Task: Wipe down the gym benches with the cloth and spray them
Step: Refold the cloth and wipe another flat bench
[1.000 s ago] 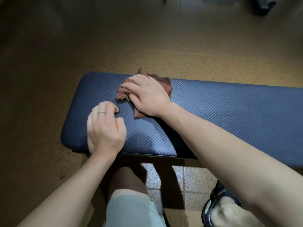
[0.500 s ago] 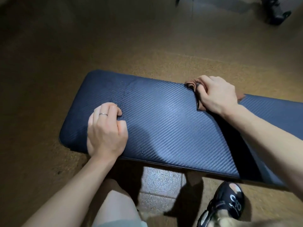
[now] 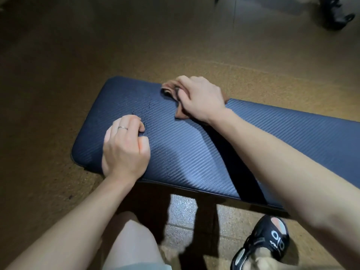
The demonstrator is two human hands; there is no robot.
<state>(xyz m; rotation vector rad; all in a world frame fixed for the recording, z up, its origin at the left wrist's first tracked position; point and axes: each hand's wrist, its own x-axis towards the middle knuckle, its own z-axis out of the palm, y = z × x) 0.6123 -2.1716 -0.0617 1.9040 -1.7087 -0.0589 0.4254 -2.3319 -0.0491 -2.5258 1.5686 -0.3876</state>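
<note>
From the head view we see the right hand [image 3: 200,99] pressing and gripping the brown cloth [image 3: 180,113] at the bench [image 3: 194,152] pad's twelve o'clock edge, the left hand [image 3: 124,147] clenched on nothing at nine o'clock, and a black shoe [image 3: 266,244] with unreadable white lettering.

Open stretch of dark blue ribbed padded bench surface [image 3: 187,152] toward 3 o'clock, crossed only by the right forearm and its shadow. Blocked at 12 o'clock by the right hand [image 3: 200,98] pressing the crumpled brown cloth [image 3: 169,88] at the far edge. Blocked at 9 o'clock by the left hand [image 3: 124,147], fingers [image 3: 134,123] curled, resting near the rounded end. Bare strip between both hands. Speckled tan floor [image 3: 97,45] open beyond; black equipment [image 3: 335,14] at 1 o'clock.
</note>
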